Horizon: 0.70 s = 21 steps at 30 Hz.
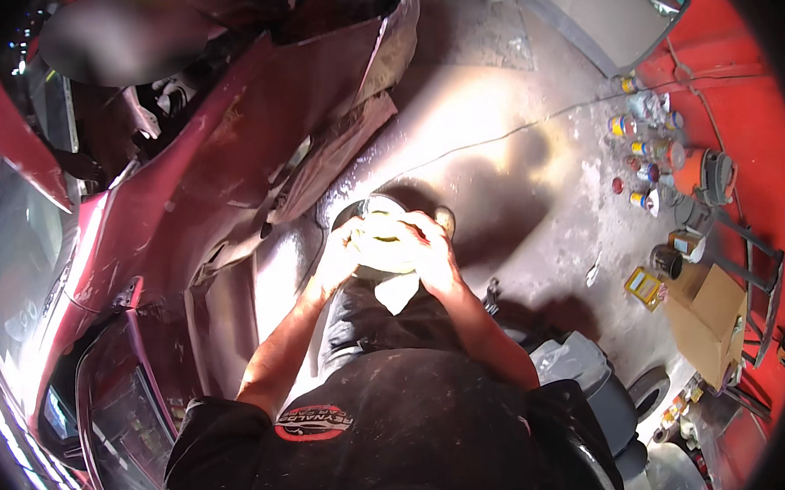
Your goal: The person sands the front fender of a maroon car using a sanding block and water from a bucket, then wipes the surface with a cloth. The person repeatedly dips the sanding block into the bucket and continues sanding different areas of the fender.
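In front of my body, both hands hold a pale yellowish piece [384, 250] that looks like a sheet or cloth; glare washes out its details. My left hand [343, 256] is closed on its left side. My right hand [433, 253] grips the other side, with bent fingers. Below them a white pointed corner [398, 293] hangs over my dark trousers; I cannot tell whether it belongs to the same piece. Close by on the left stands a dark red car [213, 157], its body panels dented and partly open.
Along the red wall [748, 120] at right stand several cans and bottles [645, 150]. An orange and grey machine [706, 176], a yellow tin [642, 288] and a cardboard box [705, 321] are nearer. A cable [494, 138] crosses the floor. Grey bins [584, 382] stand at my right.
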Available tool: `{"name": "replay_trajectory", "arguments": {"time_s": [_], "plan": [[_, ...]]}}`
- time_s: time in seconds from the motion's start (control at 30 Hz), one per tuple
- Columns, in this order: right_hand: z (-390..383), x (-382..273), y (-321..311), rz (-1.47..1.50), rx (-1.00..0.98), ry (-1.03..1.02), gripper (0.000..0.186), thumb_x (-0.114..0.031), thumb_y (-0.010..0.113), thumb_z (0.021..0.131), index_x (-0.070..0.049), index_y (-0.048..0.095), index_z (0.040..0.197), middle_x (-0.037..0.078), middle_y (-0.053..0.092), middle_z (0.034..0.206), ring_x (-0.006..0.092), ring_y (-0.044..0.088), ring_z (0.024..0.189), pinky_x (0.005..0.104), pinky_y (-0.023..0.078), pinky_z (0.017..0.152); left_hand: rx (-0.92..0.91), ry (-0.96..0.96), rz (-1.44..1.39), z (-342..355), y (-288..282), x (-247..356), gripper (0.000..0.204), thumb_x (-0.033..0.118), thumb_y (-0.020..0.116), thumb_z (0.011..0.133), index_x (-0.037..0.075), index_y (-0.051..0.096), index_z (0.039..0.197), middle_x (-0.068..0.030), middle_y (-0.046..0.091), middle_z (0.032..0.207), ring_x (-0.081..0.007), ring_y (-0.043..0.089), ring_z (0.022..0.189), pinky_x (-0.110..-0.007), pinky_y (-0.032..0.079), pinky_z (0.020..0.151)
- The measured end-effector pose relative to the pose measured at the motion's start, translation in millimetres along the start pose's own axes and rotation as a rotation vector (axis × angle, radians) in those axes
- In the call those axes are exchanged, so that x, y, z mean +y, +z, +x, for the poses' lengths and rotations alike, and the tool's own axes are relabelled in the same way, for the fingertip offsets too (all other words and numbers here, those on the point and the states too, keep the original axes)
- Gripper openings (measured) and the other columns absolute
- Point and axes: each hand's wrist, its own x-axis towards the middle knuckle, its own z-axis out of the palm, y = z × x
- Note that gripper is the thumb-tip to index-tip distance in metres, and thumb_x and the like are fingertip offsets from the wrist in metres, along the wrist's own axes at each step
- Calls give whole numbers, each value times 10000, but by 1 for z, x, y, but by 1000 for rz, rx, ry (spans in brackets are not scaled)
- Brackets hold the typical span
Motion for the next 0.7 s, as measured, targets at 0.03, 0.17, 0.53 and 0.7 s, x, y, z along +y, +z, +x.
{"name": "replay_trajectory", "arguments": {"time_s": [0.03, 0.17, 0.53, 0.7], "plan": [[5, 3, -12, 8, 11, 36, 219, -118, 586, 1014, 20, 657, 1169, 58, 669, 1048, 124, 631, 980, 270, 506, 870, 15, 20, 1, 2, 2, 6, 364, 18, 675, 838, 41, 623, 1197, -38, 638, 1212, -140, 574, 1157, -309, 450, 1031], [18, -1, -51, 367, -38, 251, 458, -345, 507, 1069, 14, 575, 1345, 109, 663, 1227, 180, 631, 1150, 350, 547, 960, -117, 171, 340, 14, 53, 74, 541, -55, 663, 756, 64, 559, 1273, -31, 608, 1175, -133, 545, 1143, -308, 454, 1006], [45, -58, -1, 3, -211, 210, 427, -453, 542, 1042, -64, 693, 949, -14, 614, 779, 61, 546, 673, 243, 464, 610, 697, 232, -230, 9, 127, 107, 434, 155, 652, 924, 14, 525, 1315, -96, 643, 1122, -154, 619, 985, -281, 524, 841], [19, -82, 15, 162, -652, 285, 471, -525, 559, 1008, -65, 520, 1103, -13, 544, 826, 103, 560, 709, 306, 539, 677, 494, 310, -557, -11, 96, 103, 346, 72, 558, 882, -6, 610, 1215, -110, 686, 1132, -166, 638, 955, -291, 540, 854]]}}
